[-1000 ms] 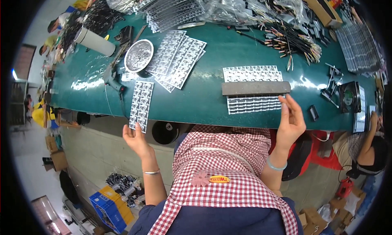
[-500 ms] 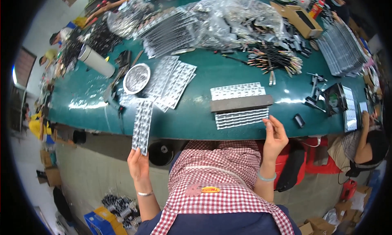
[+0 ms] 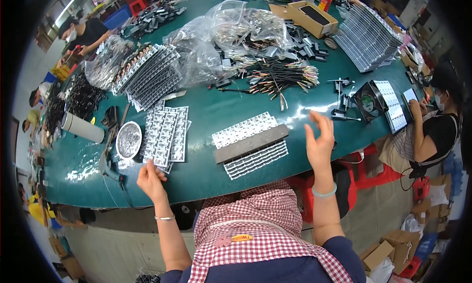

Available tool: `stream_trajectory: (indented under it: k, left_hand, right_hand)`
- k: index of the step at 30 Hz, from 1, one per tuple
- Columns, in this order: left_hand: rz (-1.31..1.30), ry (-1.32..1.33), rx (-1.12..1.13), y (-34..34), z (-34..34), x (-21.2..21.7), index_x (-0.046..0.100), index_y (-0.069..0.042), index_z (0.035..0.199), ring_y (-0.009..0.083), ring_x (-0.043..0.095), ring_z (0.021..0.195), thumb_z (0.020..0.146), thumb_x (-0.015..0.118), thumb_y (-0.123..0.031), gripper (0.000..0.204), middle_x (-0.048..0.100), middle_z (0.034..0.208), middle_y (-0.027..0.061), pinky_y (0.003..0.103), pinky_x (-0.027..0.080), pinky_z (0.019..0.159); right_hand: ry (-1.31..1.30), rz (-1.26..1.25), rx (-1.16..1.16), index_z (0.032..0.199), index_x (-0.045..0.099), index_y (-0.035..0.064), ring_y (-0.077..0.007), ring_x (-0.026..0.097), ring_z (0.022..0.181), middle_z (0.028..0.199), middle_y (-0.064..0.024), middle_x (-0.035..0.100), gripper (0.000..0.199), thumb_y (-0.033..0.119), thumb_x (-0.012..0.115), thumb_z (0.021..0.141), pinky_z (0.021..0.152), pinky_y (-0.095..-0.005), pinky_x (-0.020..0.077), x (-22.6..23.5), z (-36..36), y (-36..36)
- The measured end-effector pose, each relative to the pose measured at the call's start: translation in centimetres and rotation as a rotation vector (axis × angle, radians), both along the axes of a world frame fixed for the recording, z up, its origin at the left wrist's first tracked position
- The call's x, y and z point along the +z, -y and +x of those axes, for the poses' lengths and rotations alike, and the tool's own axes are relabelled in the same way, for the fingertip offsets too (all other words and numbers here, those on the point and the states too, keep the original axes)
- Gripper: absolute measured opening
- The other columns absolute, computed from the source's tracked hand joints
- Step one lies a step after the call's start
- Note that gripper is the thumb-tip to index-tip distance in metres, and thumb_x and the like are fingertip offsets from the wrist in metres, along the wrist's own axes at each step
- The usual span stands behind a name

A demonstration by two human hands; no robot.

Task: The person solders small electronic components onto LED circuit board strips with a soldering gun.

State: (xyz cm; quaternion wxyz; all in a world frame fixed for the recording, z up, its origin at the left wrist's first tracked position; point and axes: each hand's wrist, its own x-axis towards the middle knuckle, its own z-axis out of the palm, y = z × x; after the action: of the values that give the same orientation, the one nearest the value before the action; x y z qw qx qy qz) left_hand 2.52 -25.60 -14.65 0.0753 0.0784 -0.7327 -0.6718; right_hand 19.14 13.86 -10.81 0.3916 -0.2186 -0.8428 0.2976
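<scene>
My left hand (image 3: 151,181) is at the near corner of a white circuit board panel (image 3: 161,134), its fingers closed on that edge. This panel lies over several similar panels (image 3: 180,148) spread on the green table. My right hand (image 3: 319,138) is raised over the table's front edge, thumb and fingers apart, holding nothing. Between the hands a dark grey bar (image 3: 251,144) lies across a set of white panels (image 3: 246,129), whose ribbed near edges (image 3: 258,161) show below the bar. A round white bowl (image 3: 129,140) with shiny grey contents stands left of the loose panels.
A hot-glue-gun-like tool (image 3: 112,172) and a pale flask (image 3: 83,127) lie at left. Stacked panels (image 3: 152,76), plastic bags (image 3: 216,32) and black wires (image 3: 282,79) fill the back. A small fan (image 3: 368,103) stands at right, near a seated co-worker (image 3: 437,130).
My left hand has carried the panel from in front of the table onto the spread panels. My right hand has left the barred set, its fingers opening. The view has turned rightward.
</scene>
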Motion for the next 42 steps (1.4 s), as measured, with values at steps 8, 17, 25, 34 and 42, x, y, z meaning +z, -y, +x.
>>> stream_trajectory:
  k: [8,17,25,34,42]
  left_hand:
    - [-0.355,-0.15,0.198,4.9,3.0,1.3,0.051,-0.004,0.069,0.0035,0.039,0.049,0.098,0.058,-0.026,0.037,0.046,0.058,-0.0023,0.02,0.031,0.043]
    - [-0.609,-0.17,0.462,13.7,-0.3,2.7,0.06,0.001,0.087,0.0081,0.051,0.058,0.093,0.062,-0.013,0.016,0.056,0.064,0.0021,0.025,0.041,0.054]
    - [-1.099,0.213,0.475,15.6,-7.4,4.6,0.064,0.004,0.098,0.0343,0.066,0.081,0.084,0.068,-0.044,0.049,0.068,0.086,0.0203,0.042,0.05,0.075]
    - [-0.939,0.301,0.467,18.5,-9.0,2.3,0.065,0.009,0.097,0.0336,0.066,0.087,0.066,0.083,-0.041,0.062,0.069,0.094,0.0229,0.04,0.051,0.081]
    - [-0.023,-0.358,0.503,15.0,-2.0,3.9,0.06,0.004,0.102,0.0137,0.06,0.079,0.087,0.068,-0.003,0.018,0.065,0.097,0.0091,0.029,0.051,0.072]
  right_hand:
    - [0.544,0.345,0.277,0.15,0.024,0.0103,-0.0444,0.014,0.143,0.155,-0.0272,0.014,0.116,0.043,0.088,0.058,0.115,-0.0538,0.0166,-1.9,-13.1,-8.2]
    - [0.428,0.34,0.451,0.108,0.068,0.0036,-0.0314,0.055,0.099,0.098,-0.0119,0.06,0.047,0.009,0.081,0.063,0.087,-0.037,0.0449,0.2,-16.9,-14.6]
    - [0.313,0.286,0.526,0.108,0.063,-0.0014,-0.0345,0.059,0.105,0.109,-0.0149,0.063,0.038,-0.009,0.065,0.07,0.092,-0.037,0.0465,1.1,-18.2,-13.7]
    - [0.49,0.556,0.488,0.11,0.062,-0.0024,-0.0365,0.061,0.099,0.107,-0.0184,0.063,0.031,-0.008,0.058,0.079,0.089,-0.0389,0.0487,2.4,-16.9,-13.5]
    - [0.254,0.18,0.287,0.132,0.052,0.0063,-0.0234,0.066,0.089,0.104,-0.0178,0.065,0.044,-0.005,0.042,0.091,0.081,-0.031,0.0496,9.1,-13.4,-6.1]
